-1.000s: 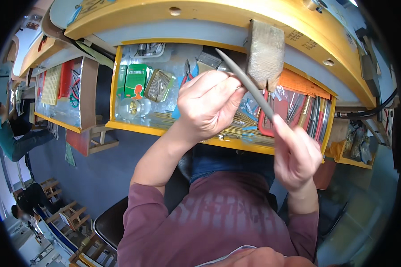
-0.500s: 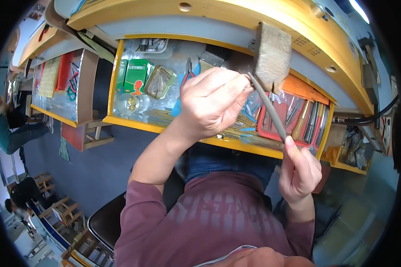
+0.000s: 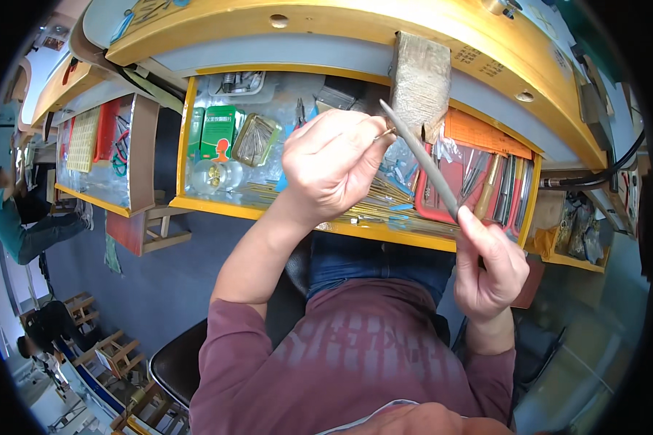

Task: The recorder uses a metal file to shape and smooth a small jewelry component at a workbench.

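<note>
A long grey file slants up and to the left from my right hand, whose thumb and fingers close round its near end. My left hand pinches a tiny metal piece at its fingertips, too small to make out its shape. The file's far part lies against or just beside this piece; I cannot tell if they touch. Just beyond, a worn wooden bench pin juts from the bench edge, with the file's tip to its left. Both hands hang above an open drawer.
The drawer holds a green box, a clear tin of thin metal pieces, pliers, brass rods, and a red tray of tools. The yellow bench edge curves across the far side. Two people are at far left.
The file has slid forward, its tip now past my left fingertips. My right hand has moved away from my body with it. The whole view has shifted slightly.
</note>
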The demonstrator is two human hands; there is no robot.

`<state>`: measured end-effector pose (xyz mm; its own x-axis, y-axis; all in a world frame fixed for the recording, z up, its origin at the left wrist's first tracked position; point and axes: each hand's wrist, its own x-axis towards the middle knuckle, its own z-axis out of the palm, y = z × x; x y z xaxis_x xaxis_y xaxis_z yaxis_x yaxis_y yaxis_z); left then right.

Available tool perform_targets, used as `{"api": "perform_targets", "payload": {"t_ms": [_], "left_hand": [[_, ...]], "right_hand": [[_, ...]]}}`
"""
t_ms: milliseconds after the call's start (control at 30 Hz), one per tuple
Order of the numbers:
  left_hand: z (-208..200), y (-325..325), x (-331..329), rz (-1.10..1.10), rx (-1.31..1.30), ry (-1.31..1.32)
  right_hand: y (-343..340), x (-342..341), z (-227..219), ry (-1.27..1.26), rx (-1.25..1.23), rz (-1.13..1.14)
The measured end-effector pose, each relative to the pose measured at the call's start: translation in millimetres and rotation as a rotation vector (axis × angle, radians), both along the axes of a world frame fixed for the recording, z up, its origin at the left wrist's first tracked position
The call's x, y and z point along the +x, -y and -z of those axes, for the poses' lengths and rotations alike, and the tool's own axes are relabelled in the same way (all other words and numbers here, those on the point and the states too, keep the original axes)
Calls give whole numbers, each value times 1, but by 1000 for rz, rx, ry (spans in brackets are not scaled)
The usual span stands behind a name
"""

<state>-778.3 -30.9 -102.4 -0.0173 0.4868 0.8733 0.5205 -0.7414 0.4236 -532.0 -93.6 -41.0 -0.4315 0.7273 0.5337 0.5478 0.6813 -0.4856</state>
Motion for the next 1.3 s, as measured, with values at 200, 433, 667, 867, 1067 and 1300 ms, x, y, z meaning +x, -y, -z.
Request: {"api": "perform_targets", "payload": {"t_ms": [200,433,667,867,1067,1300], "left_hand": [[-4,-1,-1,15,17,-33],[-3,3,-2,-39,-31,4],[-4,0,-1,4,-7,-17],[-6,5,1,25,-71,29],[0,3,4,67,-72,111],[-2,2,2,84,-99,96]], "right_hand": [[5,3,6,62,42,9],[-28,-32,5,69,101,-69],[-21,-24,0,146,123,-37],[-18,-26,-11,-109,72,3],[0,-2,-4,-17,-7,32],[10,6,4,-10,-50,80]]}}
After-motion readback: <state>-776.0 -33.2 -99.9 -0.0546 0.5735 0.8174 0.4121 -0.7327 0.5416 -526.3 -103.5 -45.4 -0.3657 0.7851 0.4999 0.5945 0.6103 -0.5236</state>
